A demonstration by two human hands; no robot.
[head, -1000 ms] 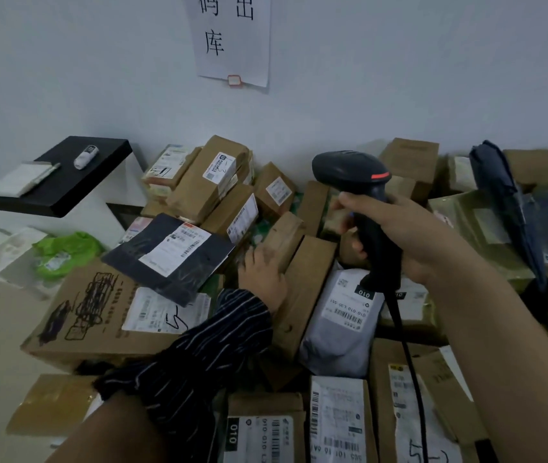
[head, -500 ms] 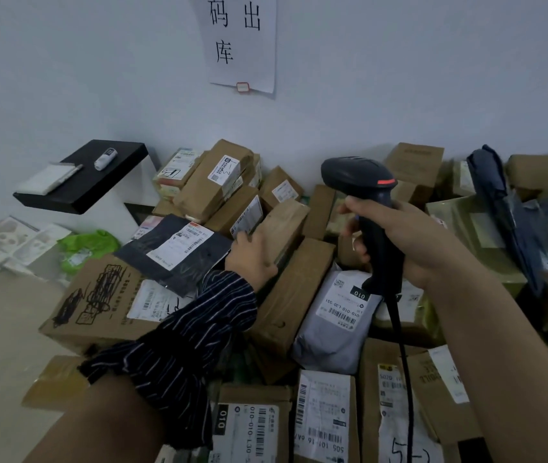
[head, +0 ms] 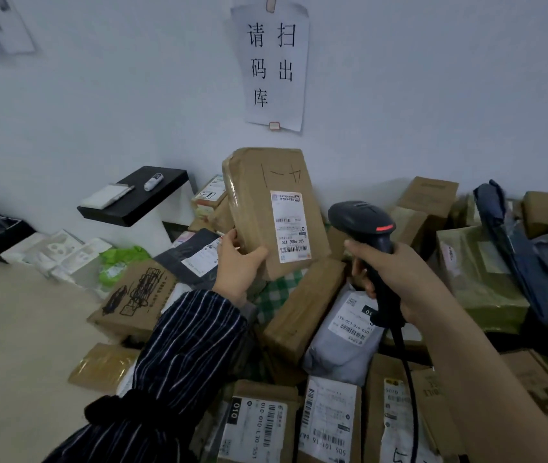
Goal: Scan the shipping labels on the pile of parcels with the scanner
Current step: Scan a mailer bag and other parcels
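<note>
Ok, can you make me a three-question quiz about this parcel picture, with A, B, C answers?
1. Where is the paper sign? A on the wall above the parcels B on the floor C on the ceiling
2. What colour is the box just under the sign? A pink B brown C white
3. What is the left hand doing? A lying flat B pointing C holding the box up
Answers: 1 A, it hangs on the wall over the parcels; 2 B, plain brown cardboard; 3 C, its grip is on the box's lower edge, beside the scanner in the right hand.
</note>
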